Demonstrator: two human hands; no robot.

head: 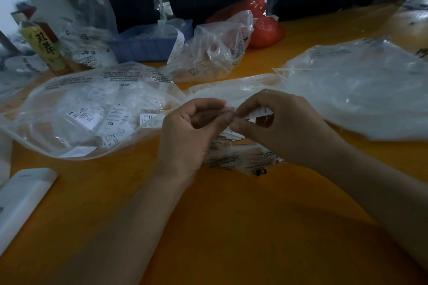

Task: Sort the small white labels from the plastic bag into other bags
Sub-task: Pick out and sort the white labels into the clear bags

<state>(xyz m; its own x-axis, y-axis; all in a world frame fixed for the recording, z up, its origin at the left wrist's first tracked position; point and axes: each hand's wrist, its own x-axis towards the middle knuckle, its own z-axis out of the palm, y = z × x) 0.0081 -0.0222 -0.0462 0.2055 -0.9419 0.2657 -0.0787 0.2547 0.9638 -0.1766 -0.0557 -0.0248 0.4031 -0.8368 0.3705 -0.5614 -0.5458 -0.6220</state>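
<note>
Both hands meeting at centre frame over the orange table (pixel 231 227), close together, probably to peel one label off a small stack. Right hand (pixel 278 127) curled, thumb and fingertips pinching a small white label (pixel 261 112) with dark print, held up clear of the table for reading or separating. Left hand (pixel 192 132) curled too, fingertips touching the right hand's; whether gripping a label or only thin plastic, cannot tell.

More loose labels (pixel 234 135) just beneath the hands, on a flat printed bag (pixel 236 157). At left of frame, a large clear bag (pixel 92 109) lying open-side toward the hands, holding many white labels, some reading XS and XXL. At right, another large clear bag (pixel 361 90), contents unclear. Labels: small, rectangular, thin, white.
</note>
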